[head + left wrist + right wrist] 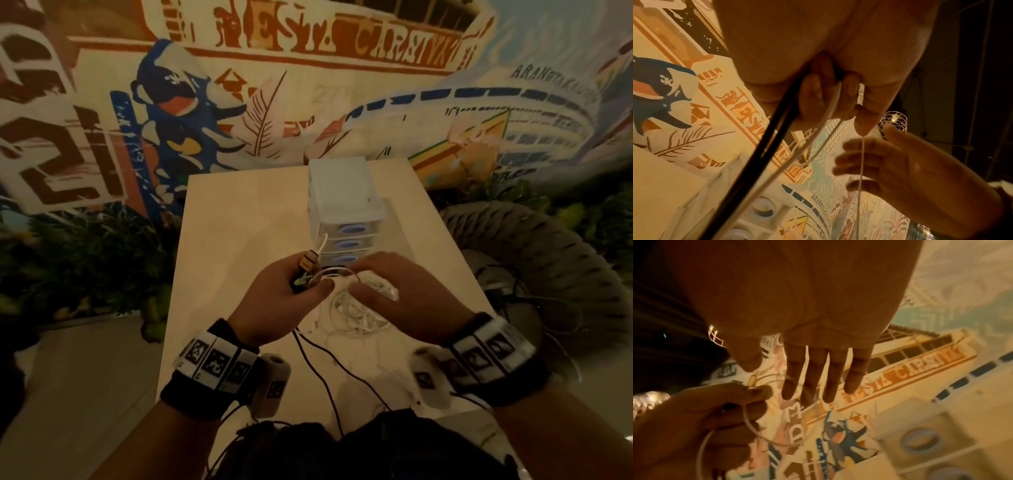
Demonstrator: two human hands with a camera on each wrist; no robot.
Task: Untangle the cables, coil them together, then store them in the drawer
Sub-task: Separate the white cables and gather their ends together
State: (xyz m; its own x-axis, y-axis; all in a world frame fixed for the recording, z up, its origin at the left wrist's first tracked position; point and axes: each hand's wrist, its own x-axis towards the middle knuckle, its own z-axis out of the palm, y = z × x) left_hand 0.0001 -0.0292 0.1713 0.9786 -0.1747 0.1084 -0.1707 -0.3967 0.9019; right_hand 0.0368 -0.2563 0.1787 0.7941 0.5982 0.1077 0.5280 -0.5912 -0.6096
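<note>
My left hand (291, 287) grips a bundle of cable ends: a black cable with a yellow-marked plug (307, 265) and thin white cables (830, 104) pinched between its fingers. The black cable (760, 154) runs down from that fist. A tangle of white cables (356, 315) lies on the light wooden table (239, 219) under my right hand (383, 284). In the right wrist view its fingers (813, 373) are straight and spread, holding nothing. The small white drawer unit (346, 205) with blue oval handles stands just behind both hands, drawers shut.
Black cables (322, 363) trail from the left hand toward the table's near edge. A grey woven seat (534, 246) stands right of the table, green plants (85, 260) to the left. A painted mural wall (274, 85) is behind.
</note>
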